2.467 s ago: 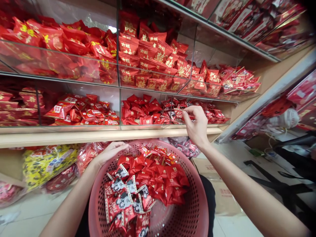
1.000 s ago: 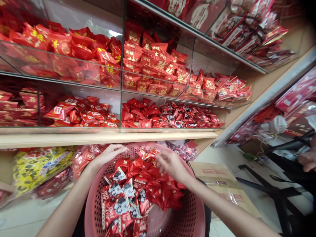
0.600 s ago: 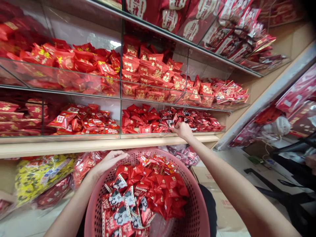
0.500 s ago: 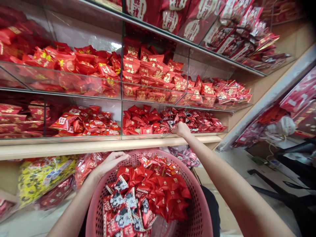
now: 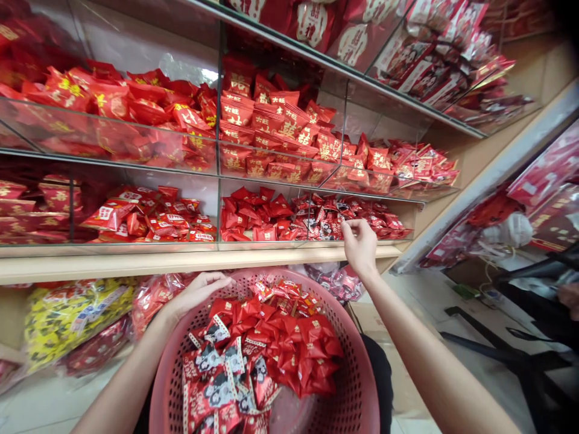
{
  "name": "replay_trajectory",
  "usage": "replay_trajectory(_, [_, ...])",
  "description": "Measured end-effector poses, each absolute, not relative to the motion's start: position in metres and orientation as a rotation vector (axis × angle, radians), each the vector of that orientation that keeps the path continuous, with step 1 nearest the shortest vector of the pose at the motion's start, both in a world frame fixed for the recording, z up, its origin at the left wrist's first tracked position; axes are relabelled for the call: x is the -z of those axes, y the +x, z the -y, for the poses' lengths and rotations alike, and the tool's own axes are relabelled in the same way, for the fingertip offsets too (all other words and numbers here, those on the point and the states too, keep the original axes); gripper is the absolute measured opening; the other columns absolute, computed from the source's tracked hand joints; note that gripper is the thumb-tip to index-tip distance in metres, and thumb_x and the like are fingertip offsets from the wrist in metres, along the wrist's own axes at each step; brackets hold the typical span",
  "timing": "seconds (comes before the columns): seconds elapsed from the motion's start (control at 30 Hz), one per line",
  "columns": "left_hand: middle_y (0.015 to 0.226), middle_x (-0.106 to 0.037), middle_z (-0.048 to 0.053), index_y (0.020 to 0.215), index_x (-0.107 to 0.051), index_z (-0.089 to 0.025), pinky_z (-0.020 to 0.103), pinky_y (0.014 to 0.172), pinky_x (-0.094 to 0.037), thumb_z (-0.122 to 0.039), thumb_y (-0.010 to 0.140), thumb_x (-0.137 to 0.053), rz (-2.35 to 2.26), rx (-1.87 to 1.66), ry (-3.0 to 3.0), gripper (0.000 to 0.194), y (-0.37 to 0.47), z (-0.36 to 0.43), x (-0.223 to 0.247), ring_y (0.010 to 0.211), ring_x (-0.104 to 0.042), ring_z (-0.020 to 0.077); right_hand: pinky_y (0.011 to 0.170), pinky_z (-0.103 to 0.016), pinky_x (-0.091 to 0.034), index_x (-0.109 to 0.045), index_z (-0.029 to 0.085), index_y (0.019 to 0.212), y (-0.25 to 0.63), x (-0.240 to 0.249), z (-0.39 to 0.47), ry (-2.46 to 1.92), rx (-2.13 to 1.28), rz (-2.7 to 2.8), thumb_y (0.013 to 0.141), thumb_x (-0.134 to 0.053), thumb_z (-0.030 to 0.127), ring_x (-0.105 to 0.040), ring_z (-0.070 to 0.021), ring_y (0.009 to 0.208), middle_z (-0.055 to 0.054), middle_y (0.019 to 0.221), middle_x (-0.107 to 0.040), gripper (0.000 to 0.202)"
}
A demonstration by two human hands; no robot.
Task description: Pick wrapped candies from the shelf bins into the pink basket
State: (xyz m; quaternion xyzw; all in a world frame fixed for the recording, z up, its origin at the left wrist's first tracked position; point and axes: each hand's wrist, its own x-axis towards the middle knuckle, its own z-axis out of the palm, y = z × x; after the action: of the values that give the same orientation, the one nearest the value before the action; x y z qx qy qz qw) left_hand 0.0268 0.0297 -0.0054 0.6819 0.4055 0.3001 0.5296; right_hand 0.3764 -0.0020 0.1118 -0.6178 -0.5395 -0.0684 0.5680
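Glossy red/silver pkts (image 5: 332,226) lie just behind R fingers (image 5: 357,226), btm shelf (image 5: 289,259) front edge. L fingers (image 5: 217,281) at basket rim (image 5: 161,374). Both grips: can't tell.

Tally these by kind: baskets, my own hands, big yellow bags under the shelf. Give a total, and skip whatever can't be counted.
Basket: 1
Hands, left hand and right hand: 2
Yellow bag: 1
Total: 4
Skipped: red packets, which overlap too much to count.
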Motion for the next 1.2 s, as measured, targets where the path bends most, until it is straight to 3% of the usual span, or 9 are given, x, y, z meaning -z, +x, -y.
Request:
replay_trajectory(0.13, [0.091, -0.069, 0.005, 0.083, -0.069, -0.016, 0.032, 0.086, -0.041, -0.051, 0.073, -0.057, -0.966, -0.719, 1.632, 0.037, 0.027, -0.029, 0.006, 0.090, -0.059, 0.0213, 0.066, -0.027, -0.044, -0.054, 0.017, 0.084, 0.334, -0.094, 0.052, -1.275, -0.155, 1.283, 0.081, -0.053, 0.037, -0.055, -0.0150, 0.070, -0.003, 0.078, -0.059, 0.020])
replay_trajectory(0.37, [0.093, -0.069, 0.007, 0.082, -0.069, -0.016, 0.032, 0.088, -0.040, -0.047, 0.074, -0.058, -0.924, -0.739, 1.634, 0.034, 0.027, -0.033, 0.011, 0.091, -0.060, 0.0203, 0.058, -0.023, -0.041, -0.049, 0.019, 0.076, 0.270, -0.058, 0.120, -1.226, -1.083, 1.598, 0.085, -0.048, 0.039, -0.046, -0.0105, 0.061, 0.002, 0.068, -0.049, 0.022])
replay_trajectory(0.47, [0.093, -0.069, 0.007, 0.083, -0.069, -0.016, 0.032, 0.087, -0.041, -0.046, 0.075, -0.057, -0.899, -0.750, 1.615, 0.033, 0.027, -0.033, 0.013, 0.091, -0.060, 0.0202, 0.055, -0.022, -0.038, -0.048, 0.019, 0.076, 0.261, -0.048, 0.136, -1.215, -1.318, 1.663, 0.085, -0.048, 0.040, -0.043, -0.0097, 0.059, 0.002, 0.066, -0.046, 0.023])
replay_trajectory(0.9, [0.093, -0.069, 0.007, 0.083, -0.069, -0.015, 0.033, 0.087, -0.041, -0.044, 0.075, -0.058, -0.910, -0.758, 1.625, 0.033, 0.026, -0.034, 0.014, 0.091, -0.060, 0.0203, 0.056, -0.019, -0.035, -0.049, 0.017, 0.075, 0.234, -0.032, 0.160, -1.211, -1.530, 1.883, 0.082, -0.050, 0.023, -0.042, -0.0084, 0.060, 0.004, 0.065, -0.047, 0.010])
replay_trajectory(1.2, [0.093, -0.070, 0.007, 0.082, -0.069, -0.015, 0.033, 0.088, -0.040, -0.046, 0.074, -0.058, -0.894, -0.762, 1.599, 0.034, 0.025, -0.035, 0.015, 0.092, -0.059, 0.0203, 0.058, -0.018, -0.037, -0.054, 0.018, 0.078, 0.214, -0.023, 0.154, -1.196, -1.326, 2.109, 0.081, -0.050, 0.022, -0.050, -0.0086, 0.062, 0.003, 0.069, -0.056, 0.006])
